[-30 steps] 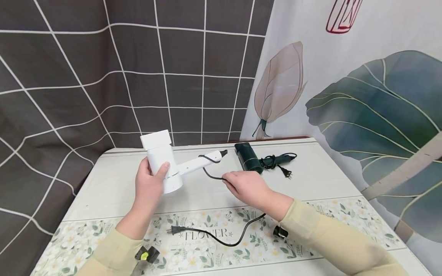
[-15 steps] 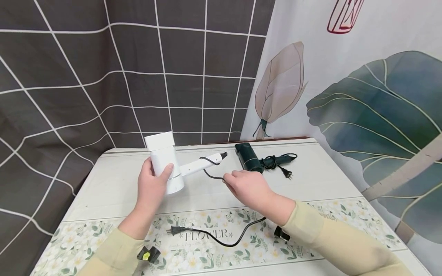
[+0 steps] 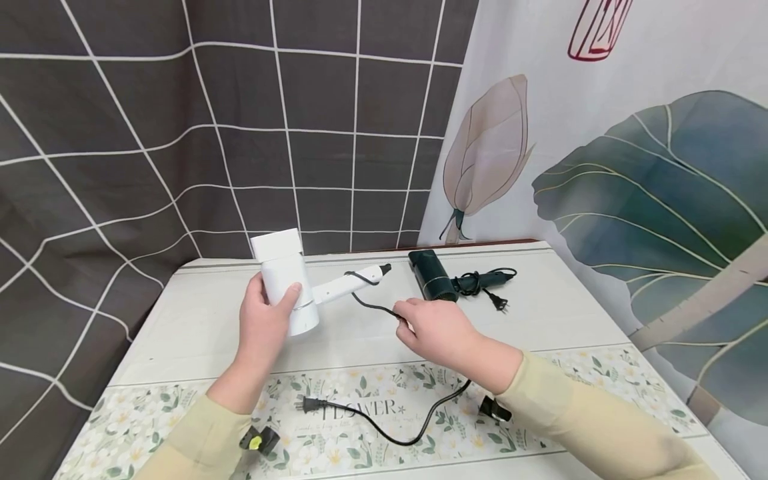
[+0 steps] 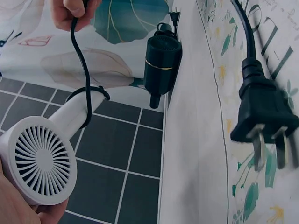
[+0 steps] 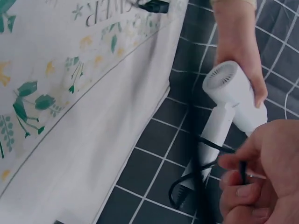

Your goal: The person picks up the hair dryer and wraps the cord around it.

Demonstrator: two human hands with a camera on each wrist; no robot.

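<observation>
My left hand [image 3: 264, 327] grips the barrel of a white hair dryer [image 3: 285, 277], its handle pointing right. The round slotted vent [image 4: 44, 159] of the dryer faces the left wrist camera. A black power cord [image 3: 375, 307] loops once around the handle near its end. My right hand [image 3: 435, 327] pinches that cord a short way from the handle; the right wrist view shows the fingers [image 5: 245, 186] curled on it. Beyond the right hand, the cord runs down over the flowered strip to a two-prong plug [image 3: 313, 405].
A dark green hair dryer [image 3: 431, 275] lies at the back of the white table [image 3: 198, 313], its cord bundled around its handle and its plug [image 3: 498, 302] beside it. A dark checked curtain [image 3: 240, 133] hangs behind and left, a leaf-print curtain [image 3: 648, 187] at right.
My right hand has shifted slightly right and down with the cord, and the cord's lower bend has slid a little toward me. The white hair dryer has moved slightly right in my left hand.
</observation>
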